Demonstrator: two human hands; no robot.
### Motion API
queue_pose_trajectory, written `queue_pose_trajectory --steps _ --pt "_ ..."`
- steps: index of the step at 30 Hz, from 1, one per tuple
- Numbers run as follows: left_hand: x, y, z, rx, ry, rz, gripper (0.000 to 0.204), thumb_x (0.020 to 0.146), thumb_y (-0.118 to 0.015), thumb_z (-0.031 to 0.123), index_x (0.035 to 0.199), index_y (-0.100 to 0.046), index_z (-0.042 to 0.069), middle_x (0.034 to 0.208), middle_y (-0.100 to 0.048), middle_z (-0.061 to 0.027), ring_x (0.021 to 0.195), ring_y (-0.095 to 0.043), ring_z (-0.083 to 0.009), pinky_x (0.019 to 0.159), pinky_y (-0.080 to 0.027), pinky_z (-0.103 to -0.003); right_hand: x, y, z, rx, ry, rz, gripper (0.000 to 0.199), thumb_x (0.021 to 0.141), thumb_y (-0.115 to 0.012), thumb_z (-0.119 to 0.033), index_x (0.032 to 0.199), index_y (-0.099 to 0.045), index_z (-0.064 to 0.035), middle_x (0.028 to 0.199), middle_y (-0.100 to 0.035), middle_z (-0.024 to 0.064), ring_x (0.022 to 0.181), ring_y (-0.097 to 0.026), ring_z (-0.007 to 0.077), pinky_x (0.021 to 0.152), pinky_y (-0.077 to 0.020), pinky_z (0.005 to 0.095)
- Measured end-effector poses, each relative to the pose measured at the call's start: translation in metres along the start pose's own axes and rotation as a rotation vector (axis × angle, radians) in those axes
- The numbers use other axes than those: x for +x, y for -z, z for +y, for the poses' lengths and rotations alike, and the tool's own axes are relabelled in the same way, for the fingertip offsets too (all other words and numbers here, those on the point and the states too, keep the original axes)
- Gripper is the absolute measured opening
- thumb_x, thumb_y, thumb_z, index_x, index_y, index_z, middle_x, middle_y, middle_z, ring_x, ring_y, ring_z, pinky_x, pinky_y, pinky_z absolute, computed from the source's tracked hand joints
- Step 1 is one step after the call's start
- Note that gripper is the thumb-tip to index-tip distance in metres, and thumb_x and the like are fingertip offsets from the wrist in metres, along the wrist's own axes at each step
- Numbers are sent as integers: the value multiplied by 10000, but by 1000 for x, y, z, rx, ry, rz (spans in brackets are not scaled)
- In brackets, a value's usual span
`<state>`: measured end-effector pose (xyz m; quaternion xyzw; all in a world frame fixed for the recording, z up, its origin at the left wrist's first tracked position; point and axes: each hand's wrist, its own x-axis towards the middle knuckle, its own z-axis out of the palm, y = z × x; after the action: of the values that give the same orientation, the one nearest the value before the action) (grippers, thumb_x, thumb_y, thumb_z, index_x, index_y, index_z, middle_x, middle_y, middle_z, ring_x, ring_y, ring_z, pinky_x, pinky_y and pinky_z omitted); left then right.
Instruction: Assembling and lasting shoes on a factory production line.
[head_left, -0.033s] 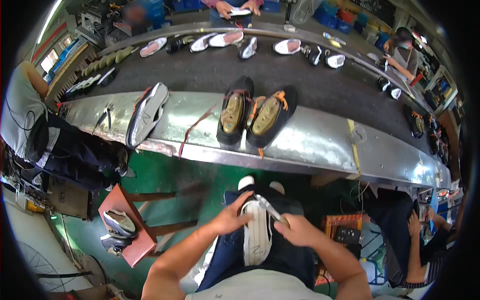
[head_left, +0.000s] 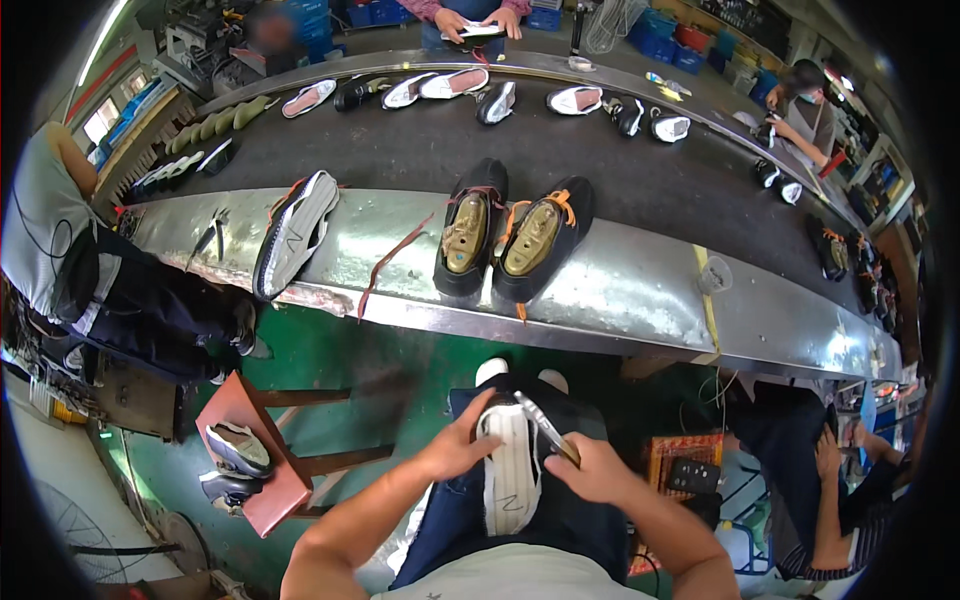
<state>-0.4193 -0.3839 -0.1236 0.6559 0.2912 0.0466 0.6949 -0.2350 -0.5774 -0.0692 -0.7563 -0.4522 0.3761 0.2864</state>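
**Working a tool along the sole edge**

Head view: the left hand (head_left: 455, 450) clasps the white-soled shoe (head_left: 510, 465) on the lap; the right hand (head_left: 600, 470) is closed on a slim tool (head_left: 545, 425) at the sole's 1 o'clock edge. Best kept braced, with short strokes. The counter (head_left: 620, 290) rim lies at 12 o'clock; open room at 9.

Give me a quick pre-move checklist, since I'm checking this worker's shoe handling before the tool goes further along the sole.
1. Left hand steadies the shoe: ok.
2. Right hand grips the tool: ok.
3. Shoe lies sole-up on the lap: ok.
4. Tool tip sits at the sole edge: cannot tell.
5. Left fingers clear of the tool: ok, apart.
6. Two lasted shoes rest on the metal ledge: ok.
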Motion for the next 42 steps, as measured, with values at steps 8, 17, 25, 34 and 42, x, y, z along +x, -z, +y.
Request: queue_pose_trajectory --steps 8,17,25,34,42 --pt "-41 -48 -39 54 114 403 454 859 -483 -19 1303 -576 -39 1104 -698 -120 979 -663 -203 862 -539 -312 -2 -82 36 201 -121 155 504 876 -695 -365 1089 -586 78 865 -682 283 890 -693 465 793 -538 477" --pt "-68 -71 -36 210 218 248 554 829 -539 51 1379 -556 -12 1109 -698 -269 1016 -699 -341 887 -530 -371 -45 -85 47 232 -238 229 480 808 -661 -210 1188 -554 64 1012 -678 289 1007 -671 456 894 -523 469" --pt "-11 -111 -36 53 187 54 455 840 -517 15 1280 -633 -5 1124 -701 -143 982 -647 -196 842 -521 -316 -53 -100 127 495 -227 376 480 743 -684 -134 1172 -570 49 996 -686 241 967 -681 402 866 -535 448" --pt "-13 -98 -49 -303 484 -496 960 797 -515 -100 1631 -159 213 1594 -340 -172 1428 -397 -388 1051 -476 -529 -86 -47 129 538 -209 64 303 767 -717 -64 1053 -633 -10 842 -682 39 759 -648 157 702 -542 338" --pt "-29 -112 -76 28 65 -185 1109 749 -779 45 1611 -82 8 1520 -444 -216 1409 -442 -282 1172 -330 -336 -122 15 76 -16 -283 -149 451 948 -624 -204 1326 -531 26 990 -708 207 891 -697 385 826 -548 433"
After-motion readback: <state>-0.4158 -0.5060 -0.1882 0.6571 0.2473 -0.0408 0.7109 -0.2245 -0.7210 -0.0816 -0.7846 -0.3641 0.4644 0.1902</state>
